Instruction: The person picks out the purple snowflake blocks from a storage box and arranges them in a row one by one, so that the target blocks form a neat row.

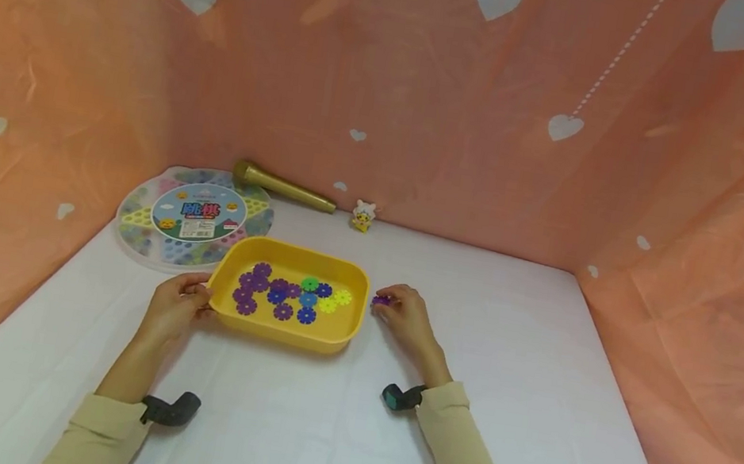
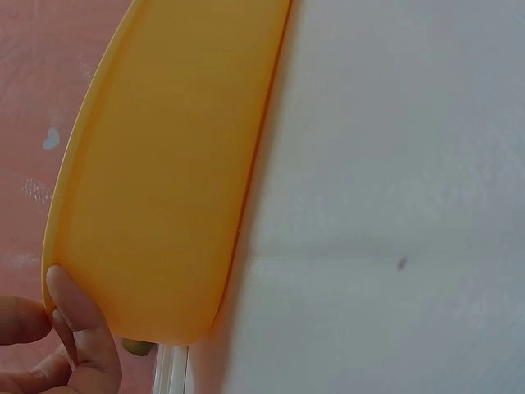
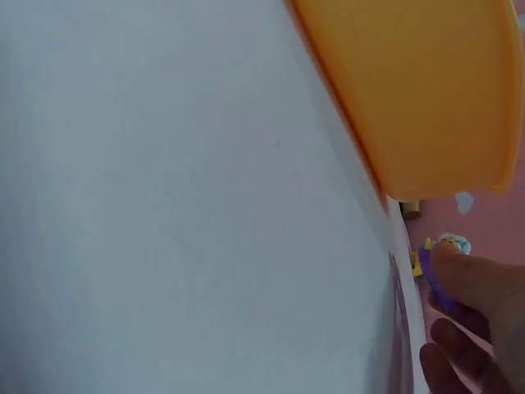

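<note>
A shallow yellow plastic tray [image 1: 284, 335] sits on the white tabletop in the head view. Inside it lie several notched plastic snowflake discs: purple ones [image 1: 247, 306] to the left, blue [image 1: 306, 315] and green ones [image 1: 309, 284] in the middle, yellow ones [image 1: 328, 306] to the right. My left hand [image 1: 176, 307] pinches the tray's left rim between thumb and fingers. Just beyond the right end of the tray, my right hand [image 1: 411, 322] pinches a purple snowflake disc [image 3: 433, 275] between thumb and fingers. The fingers partly hide that disc.
Behind the tray on the left lies a round clear-lidded game box [image 1: 191, 253] with a picture label. A gold microphone [image 1: 288, 189] rests across its far edge. To the right of that stands a small yellow-and-white figurine [image 1: 363, 216]. Pink heart-patterned cloth [image 1: 419, 111] surrounds the table.
</note>
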